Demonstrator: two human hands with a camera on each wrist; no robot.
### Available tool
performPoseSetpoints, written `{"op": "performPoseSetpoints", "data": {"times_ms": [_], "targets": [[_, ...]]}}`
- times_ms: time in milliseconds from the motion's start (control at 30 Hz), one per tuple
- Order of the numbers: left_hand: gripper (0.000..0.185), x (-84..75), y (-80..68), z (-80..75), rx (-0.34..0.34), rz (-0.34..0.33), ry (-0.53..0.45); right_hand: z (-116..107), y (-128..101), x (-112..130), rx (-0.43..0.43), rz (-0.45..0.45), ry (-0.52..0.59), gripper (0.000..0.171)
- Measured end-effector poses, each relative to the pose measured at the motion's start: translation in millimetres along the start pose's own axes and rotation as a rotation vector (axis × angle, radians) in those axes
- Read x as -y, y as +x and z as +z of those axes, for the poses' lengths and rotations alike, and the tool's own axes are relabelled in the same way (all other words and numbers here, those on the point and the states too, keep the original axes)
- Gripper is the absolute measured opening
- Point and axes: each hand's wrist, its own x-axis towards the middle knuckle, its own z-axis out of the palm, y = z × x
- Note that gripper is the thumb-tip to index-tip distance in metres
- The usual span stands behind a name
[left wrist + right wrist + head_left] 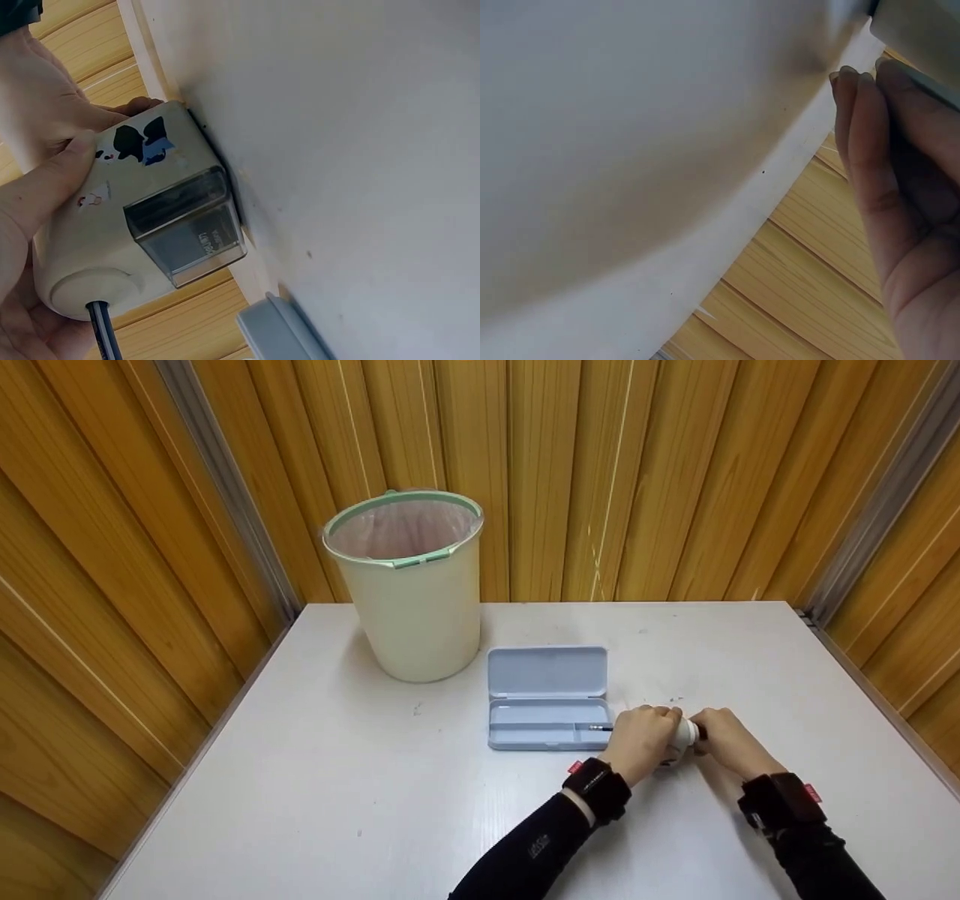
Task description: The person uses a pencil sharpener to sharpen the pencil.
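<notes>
Held on the table by my left hand (641,742) is a white pencil sharpener (150,202) with dark stickers and a clear shavings drawer (191,229). A dark striped pencil (103,334) sits in the round hole of the sharpener; its far end pokes out left of that hand in the head view. My right hand (731,744) has curled fingers at the sharpener's other end, pinching a dark crank handle (701,732) that is mostly hidden. In the right wrist view, the fingertips (847,75) meet beside the sharpener's pale body.
A light blue pencil case (547,671) lies with its lid up, just left of the hands. Farther back on the left stands a cream bin (420,615) with a green rim and a clear liner. Wood-patterned walls (570,472) border the white table (337,795).
</notes>
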Motion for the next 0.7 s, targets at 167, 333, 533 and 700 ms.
{"op": "performPoseSetpoints", "data": {"times_ms": [167, 333, 533, 700], "targets": [[0.035, 0.0, -0.4, 1.4, -0.015, -0.002, 0.008, -2, -3, -1, 0.041, -0.007, 0.003, 0.013], [0.036, -0.8, 0.4, 2.9, -0.011, -0.013, 0.021, -3, -7, 0, 0.043, -0.04, -0.005, 0.014], [0.039, -2.2, -0.1, 1.5, -0.003, -0.032, 0.052, -3, -9, 1, 0.052, -0.064, -0.009, 0.017], [0.038, -4.6, 0.2, -0.5, -0.003, -0.038, 0.08, -4, -11, 3, 0.075, -0.046, -0.003, 0.018]]}}
